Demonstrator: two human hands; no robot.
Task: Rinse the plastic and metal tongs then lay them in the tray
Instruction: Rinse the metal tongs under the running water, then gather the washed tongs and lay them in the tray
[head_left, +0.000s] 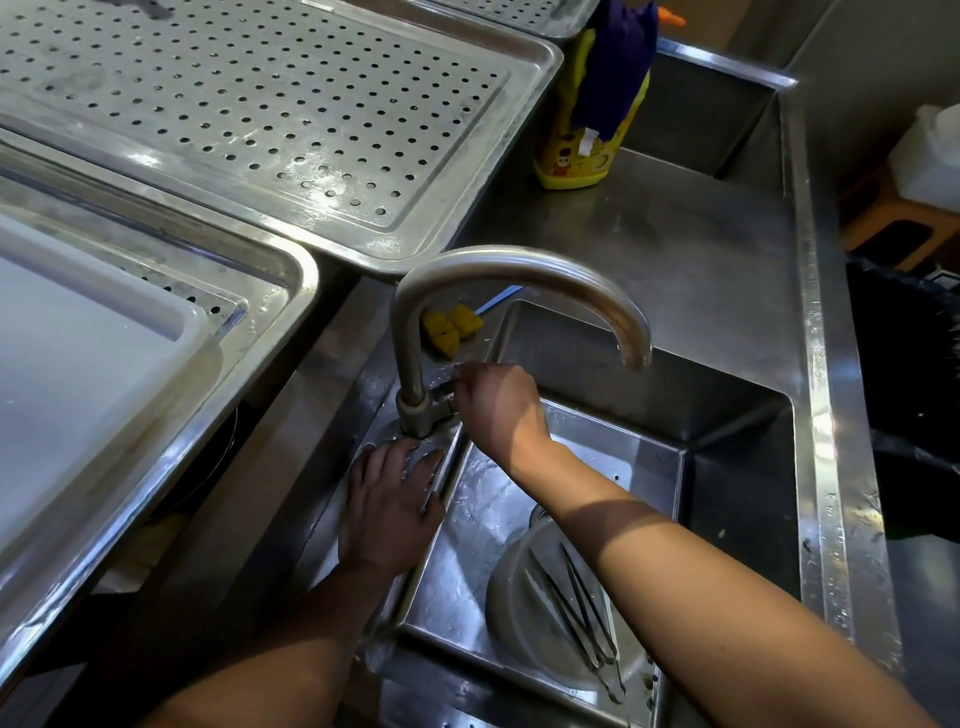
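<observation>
Metal tongs (576, 613) lie across a clear round bowl (514, 587) on the floor of the steel sink (737, 493), partly hidden by my right forearm. I cannot make out plastic tongs. My right hand (498, 405) reaches over the sink and grips the handle at the base of the curved faucet (519, 270). No water shows at the spout. My left hand (389, 499) rests flat, fingers spread, on the wet sink rim just below the faucet base. A perforated steel tray (270, 119) lies at the upper left.
A second steel tray holding a white plastic board (78, 364) sits at the left. A yellow sponge (449, 327) lies behind the faucet. A yellow detergent bottle (587, 156) with a dark cloth over it stands at the back. A black bin bag (909, 389) is at the right.
</observation>
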